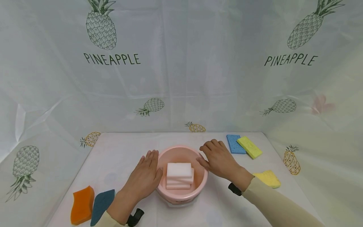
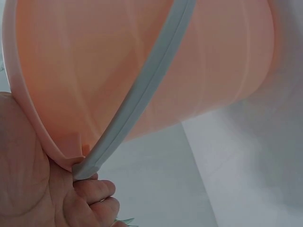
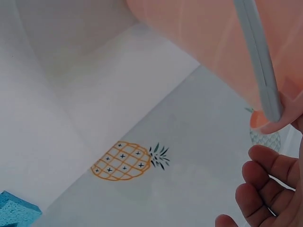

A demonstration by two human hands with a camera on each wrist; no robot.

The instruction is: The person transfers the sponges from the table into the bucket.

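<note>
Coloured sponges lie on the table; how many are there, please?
5: orange sponge and teal sponge near left, blue sponge and lime sponge far right, yellow sponge by the right sleeve; more may be hidden.

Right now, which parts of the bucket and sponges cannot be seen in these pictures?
- Head view: part of the floor of the bucket, under the white blocks.
- Head view: part of the dark blue sponge, behind the left arm.
- Left wrist: one end of the handle, cut off at the top.
- Right wrist: part of the blue sponge, past the lower left corner.
</note>
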